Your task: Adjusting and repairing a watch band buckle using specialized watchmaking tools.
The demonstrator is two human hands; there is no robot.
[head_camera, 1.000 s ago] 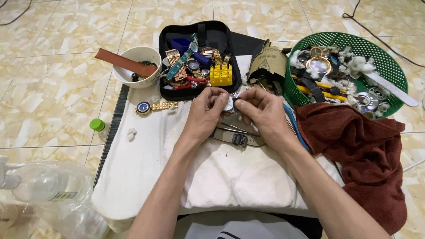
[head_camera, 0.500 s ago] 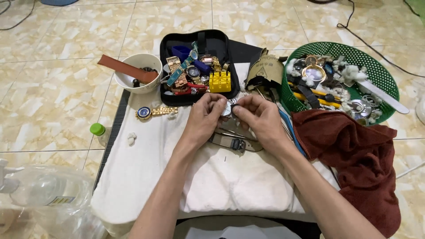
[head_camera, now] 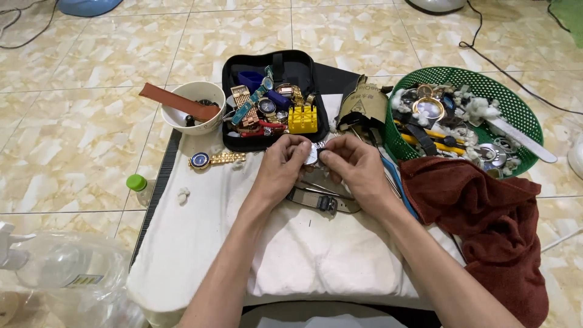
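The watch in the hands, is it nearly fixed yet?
Not finished. Both hands, left hand and right hand, pinch a small round silver watch case above the white cloth. A grey strap with buckle lies loose below, unattached. The gold-banded blue-faced watch sits aside, whole.

A clear plastic bottle (head_camera: 57,273) lies at lower left on the floor, bearing a small pale rectangular label (head_camera: 81,280).

I see both my forearms reaching forward, close together. My left hand (head_camera: 282,163) and right hand (head_camera: 352,163) meet, fingers curled and pinching.
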